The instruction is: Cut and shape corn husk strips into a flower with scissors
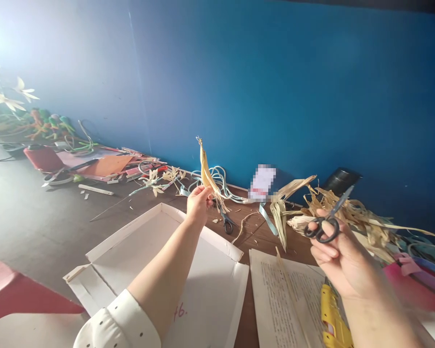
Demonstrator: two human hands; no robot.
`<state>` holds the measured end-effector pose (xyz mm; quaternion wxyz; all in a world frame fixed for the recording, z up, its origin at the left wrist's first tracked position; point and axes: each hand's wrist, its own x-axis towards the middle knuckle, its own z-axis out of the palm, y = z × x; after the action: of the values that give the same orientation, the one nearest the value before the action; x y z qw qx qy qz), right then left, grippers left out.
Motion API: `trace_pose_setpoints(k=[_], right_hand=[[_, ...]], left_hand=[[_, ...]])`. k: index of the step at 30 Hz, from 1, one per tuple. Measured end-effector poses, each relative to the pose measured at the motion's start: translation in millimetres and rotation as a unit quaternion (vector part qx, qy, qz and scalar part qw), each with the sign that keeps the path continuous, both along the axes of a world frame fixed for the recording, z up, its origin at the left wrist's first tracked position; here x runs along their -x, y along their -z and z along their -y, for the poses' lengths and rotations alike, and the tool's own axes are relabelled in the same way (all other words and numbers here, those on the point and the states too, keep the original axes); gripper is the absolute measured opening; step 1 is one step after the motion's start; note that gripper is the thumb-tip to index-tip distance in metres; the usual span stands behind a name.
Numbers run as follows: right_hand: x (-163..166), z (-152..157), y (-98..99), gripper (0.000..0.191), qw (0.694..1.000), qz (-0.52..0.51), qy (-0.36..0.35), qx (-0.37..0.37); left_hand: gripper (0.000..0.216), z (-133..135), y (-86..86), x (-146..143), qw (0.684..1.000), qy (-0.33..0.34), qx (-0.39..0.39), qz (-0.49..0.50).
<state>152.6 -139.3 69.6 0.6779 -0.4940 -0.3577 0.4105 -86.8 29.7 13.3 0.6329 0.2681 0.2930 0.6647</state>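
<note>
Between the fingers of my left hand (199, 204) is a dried corn husk strip (205, 166), held upright above the far edge of an open white cardboard box (203, 270). My right hand (342, 261) is raised at the right with a pair of black-handled scissors (328, 222), its fingers through the loops. The blades are together and point up and away. A heap of dried corn husks (348, 208) lies behind the right hand. Below it, a yellow glue gun (331, 319) rests on a printed sheet (275, 290).
A second pair of scissors (227, 224) lies beyond the box. Husk flowers (155, 182), a pale cord (221, 179), coloured paper (108, 166) and a red thread spool (41, 158) line the blue wall (257, 87). A pink stool-like piece (18, 290) stands at the left.
</note>
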Motion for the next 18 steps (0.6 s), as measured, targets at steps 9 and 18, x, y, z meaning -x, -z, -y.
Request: trace_pose_setpoints(k=[9,18], right_hand=[[66,22,21.2,0.043,0.996,-0.001,-0.057,0.073],[91,40,34.7,0.055,0.981,0.054,-0.091,0.165]], left_hand=[[0.028,24,-1.5,-18,0.987,0.137,0.045,-0.074],[0.031,42,-6.2,-30,0.981,0.155,0.065,-0.093]])
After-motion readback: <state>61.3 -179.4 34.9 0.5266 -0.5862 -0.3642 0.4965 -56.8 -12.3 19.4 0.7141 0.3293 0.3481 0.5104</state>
